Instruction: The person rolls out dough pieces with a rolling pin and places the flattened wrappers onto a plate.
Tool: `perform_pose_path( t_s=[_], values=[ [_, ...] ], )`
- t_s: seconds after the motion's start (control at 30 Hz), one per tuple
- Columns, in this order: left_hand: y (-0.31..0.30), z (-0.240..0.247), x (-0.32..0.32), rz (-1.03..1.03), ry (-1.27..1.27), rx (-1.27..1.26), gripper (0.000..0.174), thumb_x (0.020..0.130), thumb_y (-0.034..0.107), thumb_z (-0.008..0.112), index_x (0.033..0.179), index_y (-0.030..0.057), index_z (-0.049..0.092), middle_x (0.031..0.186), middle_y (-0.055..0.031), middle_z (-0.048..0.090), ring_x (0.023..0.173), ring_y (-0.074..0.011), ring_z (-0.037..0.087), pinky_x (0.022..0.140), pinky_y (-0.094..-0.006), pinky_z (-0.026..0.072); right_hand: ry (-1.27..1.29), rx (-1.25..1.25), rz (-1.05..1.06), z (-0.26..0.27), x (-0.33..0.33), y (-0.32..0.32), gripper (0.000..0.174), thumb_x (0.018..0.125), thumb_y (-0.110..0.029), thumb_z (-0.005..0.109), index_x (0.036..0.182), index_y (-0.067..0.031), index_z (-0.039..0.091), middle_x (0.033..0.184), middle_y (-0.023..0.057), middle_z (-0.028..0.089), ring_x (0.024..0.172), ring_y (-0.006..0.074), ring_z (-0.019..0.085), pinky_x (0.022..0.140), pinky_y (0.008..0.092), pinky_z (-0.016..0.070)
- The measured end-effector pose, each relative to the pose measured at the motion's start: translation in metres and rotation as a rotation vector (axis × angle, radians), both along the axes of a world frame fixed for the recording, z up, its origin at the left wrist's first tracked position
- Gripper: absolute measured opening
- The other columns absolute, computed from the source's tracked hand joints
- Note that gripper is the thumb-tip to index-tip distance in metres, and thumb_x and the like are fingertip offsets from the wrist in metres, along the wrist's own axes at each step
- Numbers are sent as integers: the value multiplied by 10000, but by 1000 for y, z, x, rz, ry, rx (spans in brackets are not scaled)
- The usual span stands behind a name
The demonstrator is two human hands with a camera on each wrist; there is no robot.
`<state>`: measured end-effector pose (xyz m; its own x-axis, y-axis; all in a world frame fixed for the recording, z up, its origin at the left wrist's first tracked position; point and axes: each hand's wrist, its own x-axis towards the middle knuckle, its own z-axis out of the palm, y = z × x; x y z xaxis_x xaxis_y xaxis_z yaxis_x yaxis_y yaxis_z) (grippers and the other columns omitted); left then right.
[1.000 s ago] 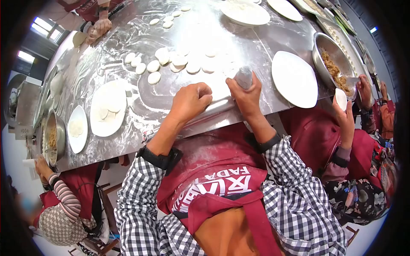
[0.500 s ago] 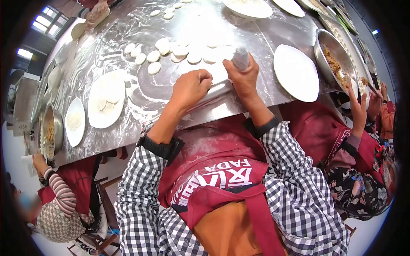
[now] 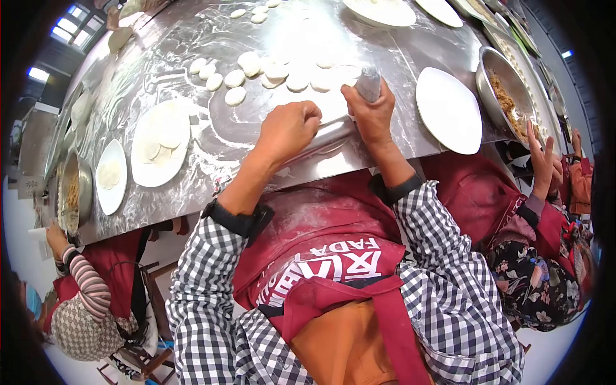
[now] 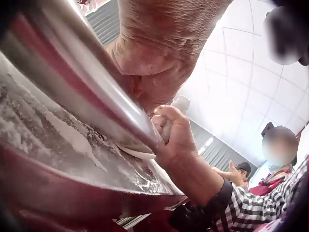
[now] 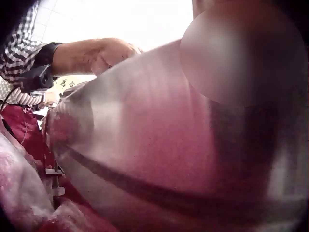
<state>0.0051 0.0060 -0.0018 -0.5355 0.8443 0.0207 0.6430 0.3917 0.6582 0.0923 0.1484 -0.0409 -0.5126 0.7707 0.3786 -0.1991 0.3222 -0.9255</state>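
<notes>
My right hand (image 3: 374, 115) is curled round a grey piece (image 3: 368, 85), its blunt end standing up out of my fist; I cannot tell what it is made of. My left hand (image 3: 289, 131) sits near it with the fingers curled in and the thumb on top, but the fingertips are hidden, so I cannot tell whether that grip has anything in it. Both hands are at the near edge of the table (image 3: 205, 151), with a shiny metal band (image 3: 332, 133) running between them; whether it is a loose bar or part of the table's edge I cannot make out.

I judge this to be the dough stage, worked by hand: the dough rounds (image 3: 234, 78) lie loose on the floury metal beyond my knuckles, some touching, some apart. Flat wrappers (image 3: 168, 136) rest on the plate to my left, so rolling seems well begun. The filling (image 3: 502, 96) is in its bowl, well off to my right.

To my mind the next move calls for a firm right grip on the grey piece and a light left one, both wrists low, with the rounds left undisturbed and flour between them so none stick together.
</notes>
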Motion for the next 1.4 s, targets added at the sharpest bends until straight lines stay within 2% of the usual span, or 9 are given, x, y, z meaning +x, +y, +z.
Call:
perform_pose_path(
  t_s=[0.07,0.27,0.4,0.5,0.67,0.8,1.03,1.23,1.4],
  values=[
    [6,-5,1,28,24,7,197,762,228,553,850,102,676,767,-127,658,728,-313,632,679,-402,490,1,2,1,-1,3,-1,182,689,-100,670,765,-21,524,591,34,516,543,104,474,519,287,417],
    [0,-6,2,-26,-18,-71,186,731,207,605,860,95,679,793,-101,674,720,-280,639,666,-374,493,-22,-147,39,-4,65,-24,199,705,-84,706,772,-19,531,622,15,544,567,88,508,542,264,435],
    [-9,-11,-14,-22,-266,-36,188,721,179,578,837,71,679,767,-132,663,707,-286,632,680,-359,491,-5,-192,57,-4,62,-24,204,709,-84,711,785,-17,534,634,8,545,579,84,510,548,258,435],
    [-4,3,-4,-58,-98,-87,194,775,160,553,884,29,647,707,-100,626,634,-166,594,626,-305,462,-20,-53,16,-1,22,-6,212,702,-97,706,792,-18,531,639,18,535,592,90,492,540,262,420],
    [13,-5,-2,8,-6,-17,215,784,218,550,883,59,657,739,-133,638,680,-278,611,639,-351,464,2,10,2,0,2,0,197,704,-91,698,787,-19,534,636,20,533,585,90,489,539,263,421],
    [11,-9,5,-23,128,-85,233,757,243,585,889,65,658,754,-125,645,683,-277,614,626,-358,468,-35,-116,32,-4,48,-15,182,710,-75,699,772,-20,537,647,7,545,587,77,496,546,251,425],
    [-4,-6,-17,-17,-244,-77,216,731,161,614,887,14,638,691,-98,634,613,-181,604,581,-291,455,-24,-234,102,-1,57,-21,186,703,-65,706,777,-25,540,646,6,552,589,71,505,557,245,433],
    [11,-3,-6,29,2,-43,223,790,211,561,876,20,637,731,-147,633,666,-250,614,628,-342,460,-15,9,16,-2,-4,3,199,707,-101,692,792,-16,533,625,21,539,587,91,501,539,272,430],
    [9,-5,3,4,107,-91,209,774,197,579,883,32,646,713,-135,630,642,-223,607,616,-327,458,-25,-132,57,0,47,-17,183,714,-74,694,750,-29,520,625,10,547,560,71,501,522,243,419]
  ],
)
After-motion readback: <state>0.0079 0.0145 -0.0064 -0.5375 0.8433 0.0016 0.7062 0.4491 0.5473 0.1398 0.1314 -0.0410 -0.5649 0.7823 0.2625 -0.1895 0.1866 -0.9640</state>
